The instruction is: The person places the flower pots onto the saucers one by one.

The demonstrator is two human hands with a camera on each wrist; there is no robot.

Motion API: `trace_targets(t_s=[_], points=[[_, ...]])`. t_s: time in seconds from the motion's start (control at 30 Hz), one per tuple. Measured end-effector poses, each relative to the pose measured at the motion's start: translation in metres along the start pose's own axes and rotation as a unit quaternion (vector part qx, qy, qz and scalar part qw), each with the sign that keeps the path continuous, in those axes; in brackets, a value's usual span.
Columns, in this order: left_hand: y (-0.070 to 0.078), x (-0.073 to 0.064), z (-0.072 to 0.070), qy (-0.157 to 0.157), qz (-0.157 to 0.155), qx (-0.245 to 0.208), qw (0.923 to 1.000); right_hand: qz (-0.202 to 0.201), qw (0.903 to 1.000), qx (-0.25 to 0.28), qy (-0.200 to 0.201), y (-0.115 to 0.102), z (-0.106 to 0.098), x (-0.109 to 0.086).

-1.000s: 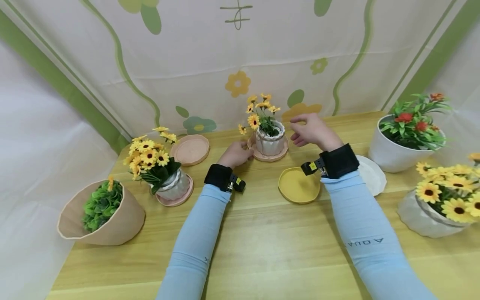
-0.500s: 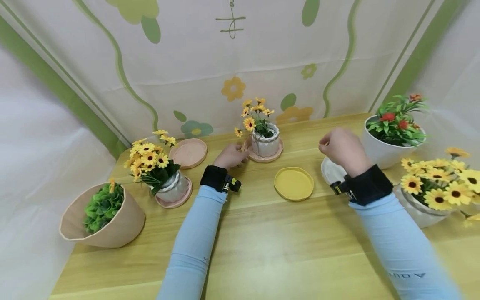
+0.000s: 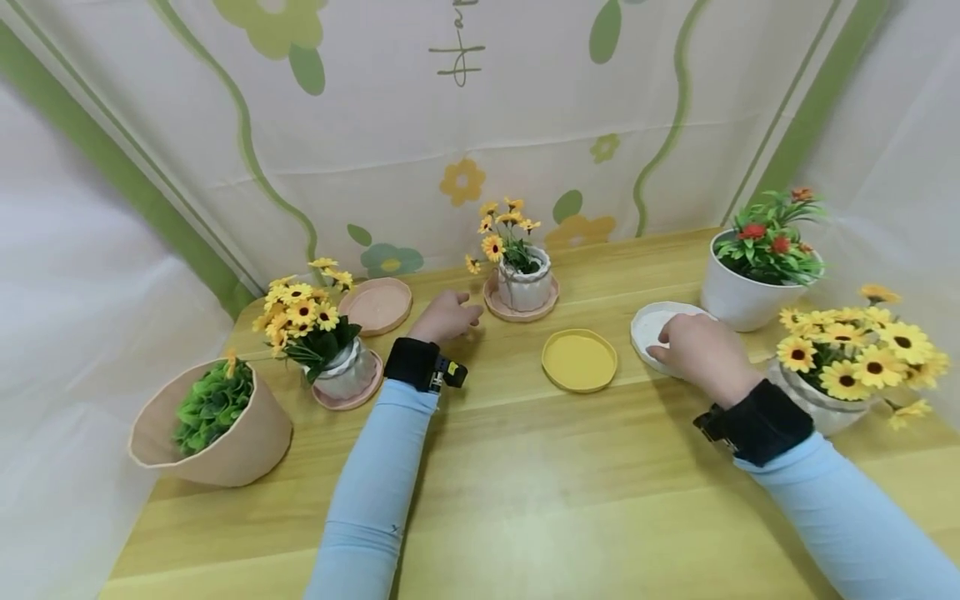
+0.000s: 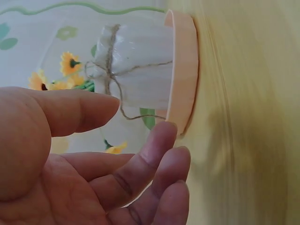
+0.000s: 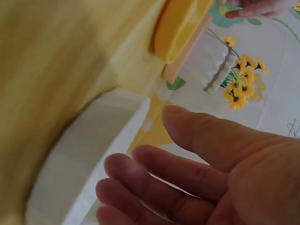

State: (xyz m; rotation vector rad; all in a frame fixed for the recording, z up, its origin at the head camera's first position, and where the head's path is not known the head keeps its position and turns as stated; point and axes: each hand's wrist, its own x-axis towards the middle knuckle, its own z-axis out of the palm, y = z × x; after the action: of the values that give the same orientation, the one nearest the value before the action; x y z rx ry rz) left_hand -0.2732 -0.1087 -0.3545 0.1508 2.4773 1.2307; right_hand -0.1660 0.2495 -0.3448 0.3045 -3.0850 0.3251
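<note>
My right hand (image 3: 701, 350) is over the near right part of a white saucer (image 3: 651, 321), thumb and fingers apart. In the right wrist view its relaxed fingers are close to the saucer's wall (image 5: 89, 145); whether they touch it I cannot tell. My left hand (image 3: 447, 317) hovers left of a pink saucer (image 3: 517, 315), which carries a white pot (image 3: 525, 290) of small yellow flowers. Through the left wrist view, that pot shows a twine bow, and my loosely bent fingers (image 4: 157, 145) are beside the saucer's rim, holding nothing.
Between the hands lies a yellow saucer (image 3: 579, 360). A bare pink saucer (image 3: 377, 305) and a yellow-flower pot (image 3: 347, 375) stand left, behind a big peach pot (image 3: 255, 442). On the right are a red-flower pot (image 3: 738, 292) and another yellow-flower pot (image 3: 813, 404).
My right hand has moved away from the middle pot, rightward and down to the white saucer. The left hand has drawn slightly left, away from the pink saucer under that pot.
</note>
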Motion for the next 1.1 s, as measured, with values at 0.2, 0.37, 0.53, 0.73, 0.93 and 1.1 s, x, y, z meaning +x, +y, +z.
trace_targets(t_s=[0.2,0.37,0.53,0.73,0.93,1.1], points=[[0.003,-0.009,0.0,-0.003,0.016,0.01,0.9998,-0.001,0.9999,0.006,-0.01,0.002,0.013,-0.008],[0.008,-0.015,0.002,-0.005,0.022,0.016,0.9996,0.0,0.9999,0.005,-0.011,0.002,0.019,-0.011],[0.012,-0.02,0.003,0.006,0.03,0.047,0.9984,0.006,0.9997,-0.007,-0.023,0.002,0.021,-0.011],[0.015,-0.026,0.005,0.011,0.047,0.057,0.9972,-0.015,0.9992,-0.03,0.02,-0.001,0.018,-0.011],[0.019,-0.032,0.007,0.017,0.062,0.065,0.9958,-0.057,0.9942,-0.051,0.076,-0.008,0.006,-0.003],[0.02,-0.034,0.009,0.028,0.073,0.076,0.994,-0.089,0.9877,-0.051,0.118,-0.013,-0.006,0.015]])
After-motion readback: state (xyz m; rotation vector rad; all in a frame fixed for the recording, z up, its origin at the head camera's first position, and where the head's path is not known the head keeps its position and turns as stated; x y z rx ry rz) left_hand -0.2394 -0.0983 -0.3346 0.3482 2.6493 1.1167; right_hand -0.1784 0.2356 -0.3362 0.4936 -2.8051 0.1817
